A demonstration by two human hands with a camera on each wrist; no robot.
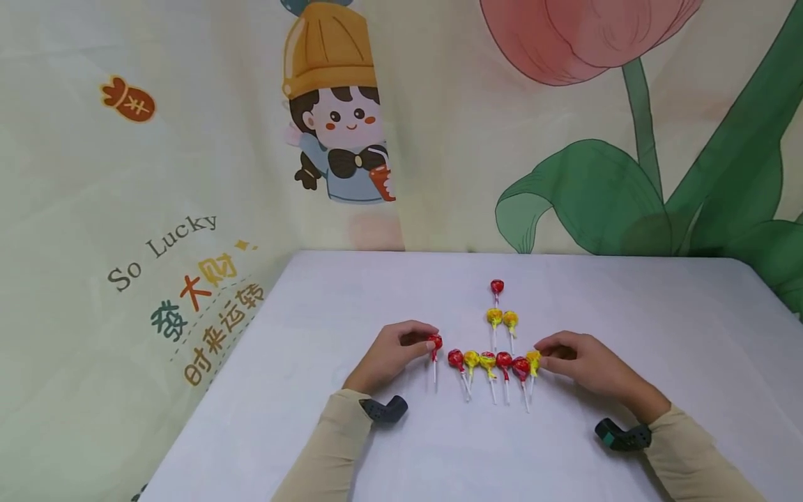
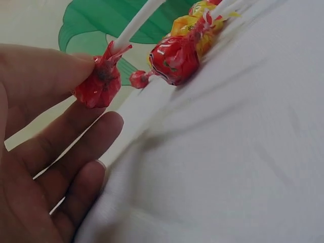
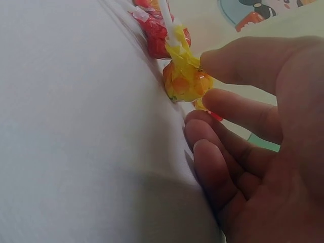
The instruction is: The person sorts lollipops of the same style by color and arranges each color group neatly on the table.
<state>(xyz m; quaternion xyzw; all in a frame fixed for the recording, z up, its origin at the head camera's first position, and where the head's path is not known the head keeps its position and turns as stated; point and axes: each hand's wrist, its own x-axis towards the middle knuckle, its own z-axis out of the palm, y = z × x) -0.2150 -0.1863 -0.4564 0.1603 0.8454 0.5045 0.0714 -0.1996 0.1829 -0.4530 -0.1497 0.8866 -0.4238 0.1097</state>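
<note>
A row of five lollipops (image 1: 504, 360), red and yellow wrapped, lies between the two hands on the bench (image 1: 464, 460), sticks pointing away from the far edge; the sticks of the leftmost two converge. Nearer that far edge, two yellow lollipops (image 1: 511, 321) lie side by side, and a single red lollipop (image 1: 497, 286) sits closest to it. Toward the bench's left edge from the row, the left hand (image 1: 398, 348) has thumb and fingers clamped on the head of a held red lollipop (image 1: 436, 341), a gap from the row. At the row's other end, toward the right edge, the right hand (image 1: 574, 359) pinches a yellow lollipop (image 1: 533, 359) just beside its red neighbour, the other fingers loosely bent. Beige sleeves (image 1: 335, 436) reach in, each wrist wearing a black device (image 1: 624, 436). The bench top is plain white, its far right corner rounded. Behind rises a pale backdrop (image 1: 433, 139) printed with a cartoon figure (image 1: 351, 146), a pink flower (image 1: 590, 35), green leaves (image 1: 608, 195), a red pouch (image 1: 128, 100) and slanted lettering (image 1: 216, 268).
</note>
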